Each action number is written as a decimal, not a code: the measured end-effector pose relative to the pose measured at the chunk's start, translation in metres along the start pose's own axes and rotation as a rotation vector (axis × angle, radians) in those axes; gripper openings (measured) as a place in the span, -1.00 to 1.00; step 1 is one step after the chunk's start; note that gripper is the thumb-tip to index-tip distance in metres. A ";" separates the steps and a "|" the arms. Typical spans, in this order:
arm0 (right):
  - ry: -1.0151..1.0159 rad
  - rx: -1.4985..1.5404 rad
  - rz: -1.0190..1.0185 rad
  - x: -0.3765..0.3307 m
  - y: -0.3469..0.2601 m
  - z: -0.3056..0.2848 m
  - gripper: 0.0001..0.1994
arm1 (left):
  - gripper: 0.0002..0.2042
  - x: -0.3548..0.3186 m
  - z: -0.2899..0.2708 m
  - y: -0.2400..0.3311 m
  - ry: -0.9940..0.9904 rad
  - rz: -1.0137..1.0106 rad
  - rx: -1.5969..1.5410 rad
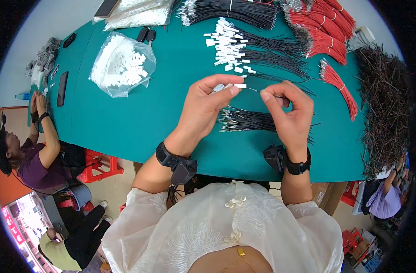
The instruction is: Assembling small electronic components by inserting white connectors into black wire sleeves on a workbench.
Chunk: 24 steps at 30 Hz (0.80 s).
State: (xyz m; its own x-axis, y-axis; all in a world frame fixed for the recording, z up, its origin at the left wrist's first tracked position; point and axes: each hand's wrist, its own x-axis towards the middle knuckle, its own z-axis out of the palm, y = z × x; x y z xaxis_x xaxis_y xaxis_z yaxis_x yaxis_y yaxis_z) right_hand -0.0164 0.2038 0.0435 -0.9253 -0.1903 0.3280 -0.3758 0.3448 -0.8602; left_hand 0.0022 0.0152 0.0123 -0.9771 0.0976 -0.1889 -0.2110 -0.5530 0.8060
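Note:
Between the thumb and forefinger of my left hand is a small white plastic connector housing. More white pieces show behind those fingers, partly hidden. My right hand pinches a thin black wire, whose pale tip points at the housing; whether it has entered I cannot tell. Under my hands lies a bundle of black wires with bare metal ends toward the left. Just beyond them, black wires fitted with white housings are heaped on the green table.
A clear bag of white housings lies at left, near black keys. Black wire bundles and red wire bundles line the far side. Dark brown wires pile up at right. A co-worker sits at left.

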 end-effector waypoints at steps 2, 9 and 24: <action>-0.005 0.006 0.007 0.000 -0.002 0.000 -0.94 | -0.80 -0.001 0.002 0.000 0.035 0.013 0.043; -0.012 0.003 0.001 0.000 -0.001 0.000 -0.94 | -0.84 0.000 -0.003 -0.003 0.024 0.023 0.036; -0.050 0.030 0.010 -0.001 0.000 0.002 -0.93 | -0.87 -0.001 0.000 -0.003 0.050 0.040 0.151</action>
State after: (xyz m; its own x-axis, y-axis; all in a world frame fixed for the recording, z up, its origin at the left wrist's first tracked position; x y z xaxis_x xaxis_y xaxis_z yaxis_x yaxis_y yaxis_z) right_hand -0.0151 0.2022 0.0425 -0.9252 -0.2326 0.2999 -0.3639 0.3192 -0.8750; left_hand 0.0041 0.0165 0.0097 -0.9832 0.0345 -0.1794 -0.1768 -0.4250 0.8878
